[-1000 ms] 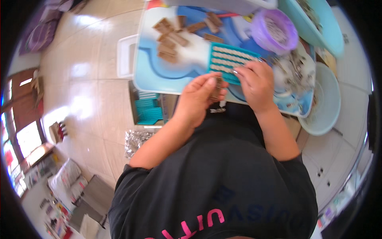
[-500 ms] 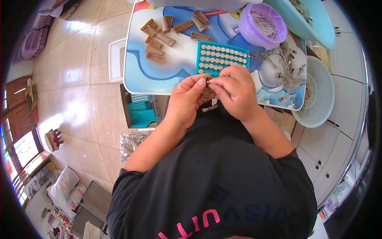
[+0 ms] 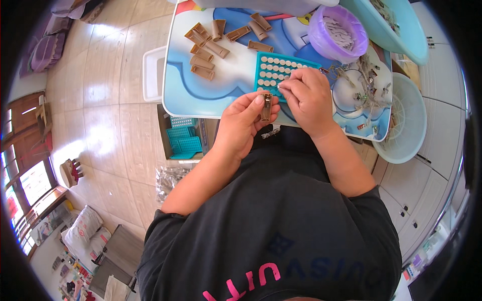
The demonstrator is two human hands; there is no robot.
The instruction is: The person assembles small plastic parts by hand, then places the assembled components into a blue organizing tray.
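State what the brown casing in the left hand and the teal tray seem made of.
Brown casing: likely moulded plastic with a satin look, judging by its even colour and clean-edged hollow shape. Teal tray: probably rigid plastic, fairly matte, given its uniform colour and straight rim; coated metal is less likely.

Both bare forearms angle inward toward the far side. The left hand curls its fingers, thumb pressing above; the right hand, slightly farther away, faces palm down with thumb and fingertips drawn together.
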